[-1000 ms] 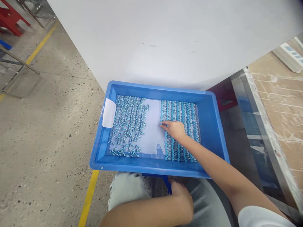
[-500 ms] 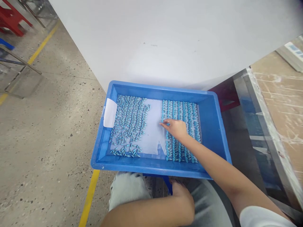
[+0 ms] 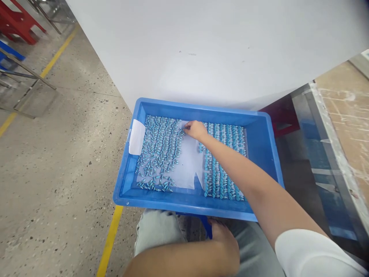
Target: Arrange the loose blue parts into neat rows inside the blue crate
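Observation:
A blue plastic tray point(image 3: 198, 206) holds many small light-blue pieces with thin metallic ends. On the left they form a dense, partly jumbled group point(image 3: 161, 150); on the right, neat rows with round blue heads point(image 3: 213, 177). My right hand point(image 3: 196, 130) reaches over the rows, its fingertips pinched at the upper right edge of the left group. What lies between them is too small to make out. Below the tray's front rim, my left hand point(image 3: 221, 234) rests by my lap, its fingers largely hidden.
A white sheet point(image 3: 188, 165) with a torn lower edge lines the tray between the groups. A white label point(image 3: 137, 137) hangs over the left rim. Behind stands a white panel point(image 3: 201, 50). At right is a wrapped cardboard surface point(image 3: 346, 111); stools point(image 3: 21, 23) stand far left.
My right hand has moved left and away from me, from the inner edge of the neat rows to the jumbled group. My left hand stays low by my lap. The view has shifted slightly.

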Demonstrator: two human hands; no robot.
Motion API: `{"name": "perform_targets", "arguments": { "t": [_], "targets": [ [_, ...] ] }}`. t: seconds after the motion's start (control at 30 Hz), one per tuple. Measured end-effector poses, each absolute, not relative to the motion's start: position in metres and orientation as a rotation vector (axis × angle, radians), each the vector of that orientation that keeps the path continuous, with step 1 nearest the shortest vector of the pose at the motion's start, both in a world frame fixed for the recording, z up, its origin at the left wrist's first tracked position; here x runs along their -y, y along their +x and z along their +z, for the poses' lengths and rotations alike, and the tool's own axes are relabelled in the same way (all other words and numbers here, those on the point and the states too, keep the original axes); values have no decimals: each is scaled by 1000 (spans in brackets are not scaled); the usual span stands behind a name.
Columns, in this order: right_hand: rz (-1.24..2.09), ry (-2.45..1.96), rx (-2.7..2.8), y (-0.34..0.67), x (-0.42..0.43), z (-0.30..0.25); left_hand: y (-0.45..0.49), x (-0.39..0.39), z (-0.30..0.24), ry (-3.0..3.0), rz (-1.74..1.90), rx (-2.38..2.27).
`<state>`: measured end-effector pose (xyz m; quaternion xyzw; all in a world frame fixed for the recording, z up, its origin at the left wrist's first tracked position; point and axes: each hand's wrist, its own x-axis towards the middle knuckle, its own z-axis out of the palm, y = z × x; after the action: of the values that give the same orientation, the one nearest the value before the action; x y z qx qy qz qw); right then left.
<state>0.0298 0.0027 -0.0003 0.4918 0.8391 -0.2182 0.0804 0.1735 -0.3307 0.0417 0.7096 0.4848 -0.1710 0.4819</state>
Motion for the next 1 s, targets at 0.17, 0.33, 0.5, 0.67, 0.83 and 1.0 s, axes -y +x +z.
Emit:
{"name": "perform_targets", "arguments": {
  "t": [0.17,0.33,0.5,0.67,0.83,1.0],
  "targets": [
    [-685,1292,-2568,37,-8,7,167,324,55,1825,-586,-1005],
    [-791,980,-2615,63,26,21,165,324,57,1838,-584,-1025],
    [-857,715,-2562,95,80,12,172,327,50,1838,-601,-1022],
    [-767,823,-2541,114,91,2,181,333,38,1812,-578,-1089],
    [-711,848,-2548,126,83,7,189,340,22,1763,-477,-1156],
    [-655,920,-2594,133,87,15,194,344,14,1726,-406,-1209]
  ]
}}
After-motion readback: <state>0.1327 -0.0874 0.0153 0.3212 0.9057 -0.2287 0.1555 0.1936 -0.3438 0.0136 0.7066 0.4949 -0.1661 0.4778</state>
